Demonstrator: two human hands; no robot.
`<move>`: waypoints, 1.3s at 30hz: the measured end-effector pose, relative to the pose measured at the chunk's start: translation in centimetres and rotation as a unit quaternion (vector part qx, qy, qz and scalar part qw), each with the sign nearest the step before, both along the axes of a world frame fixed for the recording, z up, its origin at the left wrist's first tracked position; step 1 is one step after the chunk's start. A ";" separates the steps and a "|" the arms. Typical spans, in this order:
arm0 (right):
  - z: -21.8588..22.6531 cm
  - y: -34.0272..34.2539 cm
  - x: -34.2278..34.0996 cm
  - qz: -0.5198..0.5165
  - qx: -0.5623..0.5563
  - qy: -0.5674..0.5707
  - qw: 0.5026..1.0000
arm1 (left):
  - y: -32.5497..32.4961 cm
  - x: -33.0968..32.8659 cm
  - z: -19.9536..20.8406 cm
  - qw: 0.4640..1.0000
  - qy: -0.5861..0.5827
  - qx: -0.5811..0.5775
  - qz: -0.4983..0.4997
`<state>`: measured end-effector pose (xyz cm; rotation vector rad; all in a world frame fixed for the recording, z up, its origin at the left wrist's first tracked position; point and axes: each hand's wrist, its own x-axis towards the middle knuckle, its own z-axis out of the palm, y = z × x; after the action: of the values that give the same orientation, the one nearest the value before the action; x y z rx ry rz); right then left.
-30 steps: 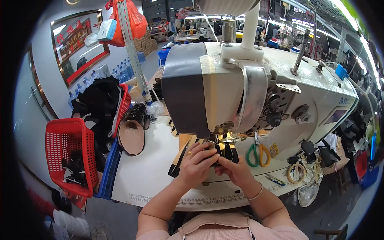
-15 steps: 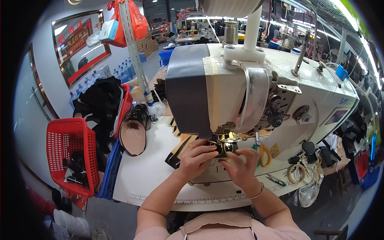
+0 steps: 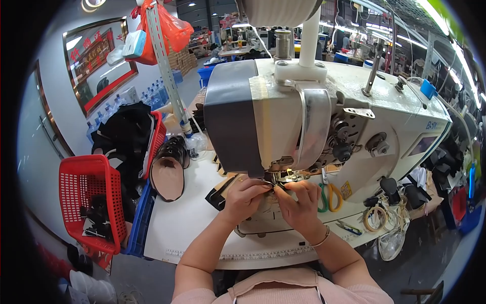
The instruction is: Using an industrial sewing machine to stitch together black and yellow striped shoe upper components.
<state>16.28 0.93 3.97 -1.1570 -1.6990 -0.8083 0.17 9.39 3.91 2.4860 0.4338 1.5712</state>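
Note:
My left hand (image 3: pixel 246 199) and my right hand (image 3: pixel 299 202) meet just in front of the needle area of a large white-and-grey sewing machine (image 3: pixel 228 116). Between their fingertips is a small dark piece of material (image 3: pixel 269 181), mostly hidden by the fingers. Thumb and fingers of each hand are pinched together at its near edge. Right behind it sits the lit metal presser foot (image 3: pixel 293 177). Left of my left hand, dark and tan flat pieces (image 3: pixel 216 196) lie on the white table (image 3: pixel 202 238).
Scissors (image 3: pixel 334 196) with orange and green handles lie right of my right hand, with small snips (image 3: pixel 349 228) and tape rolls (image 3: pixel 375 218) beyond. A black shoe (image 3: pixel 168 175) stands at the left, beside a red basket (image 3: pixel 114 202) of dark scraps. A ruler strip (image 3: pixel 243 256) follows the front edge.
My right hand has moved left, its spread fingers closing into a pinch beside the left hand. The dark piece, earlier lying flatter under the foot, is now mostly covered by fingers. The view shifted slightly.

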 end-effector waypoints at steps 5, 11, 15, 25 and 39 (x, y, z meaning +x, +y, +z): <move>-0.3 -0.1 0.1 0.012 -0.012 0.015 1.000 | -0.7 0.5 0.3 1.000 -0.012 -0.001 0.018; -0.7 -0.1 0.0 0.029 -0.024 0.045 0.998 | -1.8 0.8 0.4 0.998 -0.001 -0.032 0.046; -0.5 -0.3 0.0 0.039 -0.025 0.055 0.997 | -2.2 0.8 0.5 0.997 0.006 -0.046 0.057; -0.7 -0.3 0.1 0.061 -0.041 0.081 0.994 | -2.5 1.3 0.5 0.994 0.000 -0.042 0.100; -0.4 -0.8 0.1 0.086 -0.064 0.081 0.991 | -5.0 1.8 1.4 0.972 0.081 0.049 0.213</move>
<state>16.40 0.11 3.56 -1.1125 -1.7060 -0.4932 1.98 4.39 5.27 2.7415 0.9954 1.5581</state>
